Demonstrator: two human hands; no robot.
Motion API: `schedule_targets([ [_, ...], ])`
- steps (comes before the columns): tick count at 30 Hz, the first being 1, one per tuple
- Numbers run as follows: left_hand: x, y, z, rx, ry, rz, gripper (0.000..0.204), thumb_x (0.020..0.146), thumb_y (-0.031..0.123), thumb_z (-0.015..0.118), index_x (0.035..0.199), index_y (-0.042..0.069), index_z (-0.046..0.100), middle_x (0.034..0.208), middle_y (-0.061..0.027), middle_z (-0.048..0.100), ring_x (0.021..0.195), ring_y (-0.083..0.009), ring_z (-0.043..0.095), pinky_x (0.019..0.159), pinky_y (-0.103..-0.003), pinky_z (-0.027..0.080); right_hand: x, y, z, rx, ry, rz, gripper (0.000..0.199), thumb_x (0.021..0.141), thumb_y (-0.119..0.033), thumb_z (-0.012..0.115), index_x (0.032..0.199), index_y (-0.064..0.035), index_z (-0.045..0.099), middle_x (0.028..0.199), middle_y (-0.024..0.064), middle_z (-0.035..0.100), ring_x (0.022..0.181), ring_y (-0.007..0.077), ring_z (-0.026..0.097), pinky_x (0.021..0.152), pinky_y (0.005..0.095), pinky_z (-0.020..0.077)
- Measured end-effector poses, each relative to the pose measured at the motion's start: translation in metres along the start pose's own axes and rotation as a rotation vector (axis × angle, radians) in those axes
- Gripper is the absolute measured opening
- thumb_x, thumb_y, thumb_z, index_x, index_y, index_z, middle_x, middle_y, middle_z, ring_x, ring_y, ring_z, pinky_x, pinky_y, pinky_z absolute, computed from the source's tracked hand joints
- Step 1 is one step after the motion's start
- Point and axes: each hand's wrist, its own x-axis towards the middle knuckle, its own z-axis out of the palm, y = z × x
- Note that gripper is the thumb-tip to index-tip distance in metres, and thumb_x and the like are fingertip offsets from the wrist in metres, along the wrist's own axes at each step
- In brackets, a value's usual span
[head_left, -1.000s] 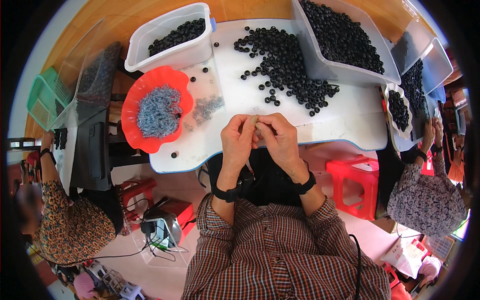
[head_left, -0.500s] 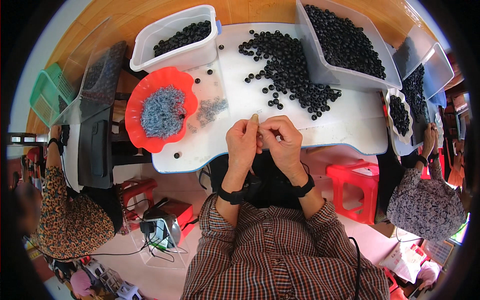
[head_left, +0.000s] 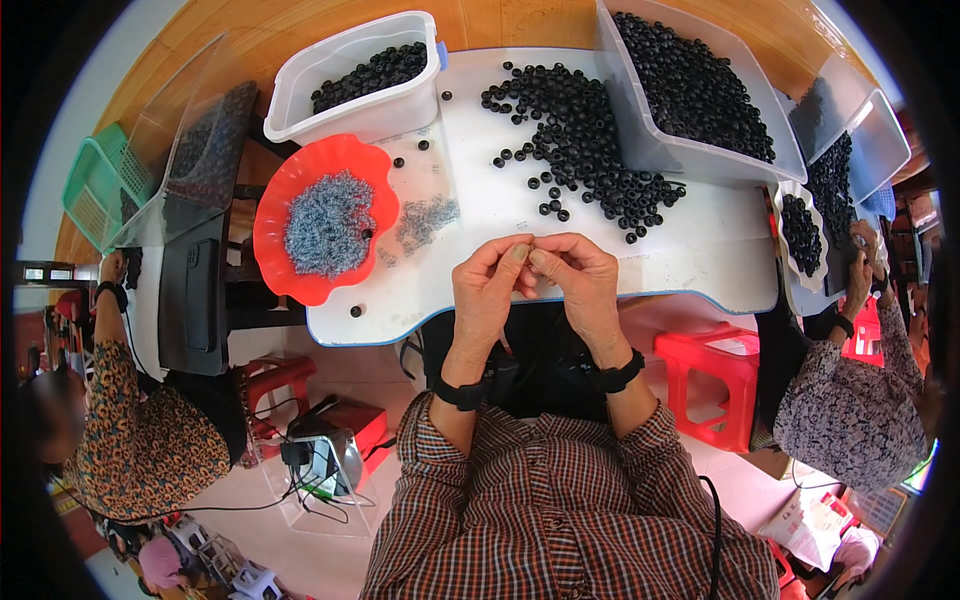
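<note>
My left hand [head_left: 489,290] and my right hand [head_left: 580,283] meet over the near edge of the white table [head_left: 690,240]. Thumb and forefinger are pinched on each hand, their tips nearly touching. Whatever lies between the fingertips is hidden or too small to make out. Beyond my hands spreads a heap of small black ring-like parts [head_left: 590,135]. A red scalloped dish [head_left: 270,215] to the left holds many tiny blue-grey pieces [head_left: 328,225]. More of these small pieces [head_left: 425,222] lie scattered beside the dish.
A white tub [head_left: 390,115] and a large translucent bin [head_left: 695,165], both with black parts, stand at the back. Red stools [head_left: 710,385] flank me. Co-workers sit on the left [head_left: 150,440] and right [head_left: 850,420]. A black phone [head_left: 201,295] lies at the left.
My right hand has turned so its fingers point more toward the left hand, and the thumbs have shifted at the pinch. The containers stay in place apart from a slight view shift.
</note>
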Motion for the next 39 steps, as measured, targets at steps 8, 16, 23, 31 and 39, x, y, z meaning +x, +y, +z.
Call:
schedule_targets([
  [8, -0.002, 0.007, 0.002, 0.186, 0.086, 0.096, 0.016, 0.093, 0.01, 0.065, 0.104, -0.001, 0.07, 0.078, -0.0026, 0.065, 0.062, -0.0064, 0.056, 0.055, -0.02, 0.048, 0.0, 0.003, 0.0, 0.125, -0.002, 0.094, 0.013, 0.092, -0.008, 0.066, 0.102, 0.0, 0.066, 0.088, 0.0049, 0.07, 0.074, 0.0075, 0.062, 0.063, 0.0206, 0.0455],
  [16, -0.004, 0.004, 0.006, 0.201, 0.139, 0.112, 0.015, 0.093, 0.013, 0.067, 0.099, 0.0, 0.071, 0.073, -0.0008, 0.063, 0.058, -0.0054, 0.054, 0.053, -0.02, 0.045, 0.0, 0.004, 0.004, 0.189, 0.033, 0.078, 0.008, 0.09, -0.003, 0.064, 0.098, -0.0021, 0.064, 0.086, 0.0026, 0.067, 0.073, 0.0062, 0.059, 0.064, 0.0202, 0.045],
  [23, -0.002, 0.002, 0.0, 0.171, 0.278, -0.005, 0.022, 0.092, 0.021, 0.07, 0.089, -0.001, 0.069, 0.07, -0.0004, 0.061, 0.054, -0.004, 0.051, 0.047, -0.019, 0.041, -0.004, 0.001, 0.013, -0.249, 0.089, -0.183, 0.012, 0.086, 0.003, 0.066, 0.096, -0.0009, 0.063, 0.089, 0.0001, 0.063, 0.075, 0.0048, 0.057, 0.07, 0.0193, 0.0464],
  [31, 0.02, 0.007, -0.005, 0.482, 0.286, 0.165, 0.018, 0.09, 0.016, 0.069, 0.091, -0.002, 0.069, 0.07, -0.0058, 0.062, 0.055, -0.0117, 0.056, 0.049, -0.025, 0.045, 0.0, 0.003, 0.005, -0.354, 0.142, -0.254, 0.014, 0.086, 0.003, 0.065, 0.1, 0.0018, 0.064, 0.092, 0.0028, 0.062, 0.076, 0.0069, 0.058, 0.071, 0.0208, 0.0488],
  [39, 0.063, 0.006, -0.011, 1.097, 0.229, 0.467, 0.016, 0.083, 0.014, 0.072, 0.091, 0.0, 0.071, 0.075, -0.0175, 0.065, 0.064, -0.0278, 0.063, 0.061, -0.037, 0.048, -0.003, 0.007, -0.004, -0.6, 0.134, -0.28, 0.011, 0.09, -0.001, 0.063, 0.101, 0.0017, 0.063, 0.088, 0.0072, 0.061, 0.07, 0.011, 0.058, 0.064, 0.0239, 0.0484],
])
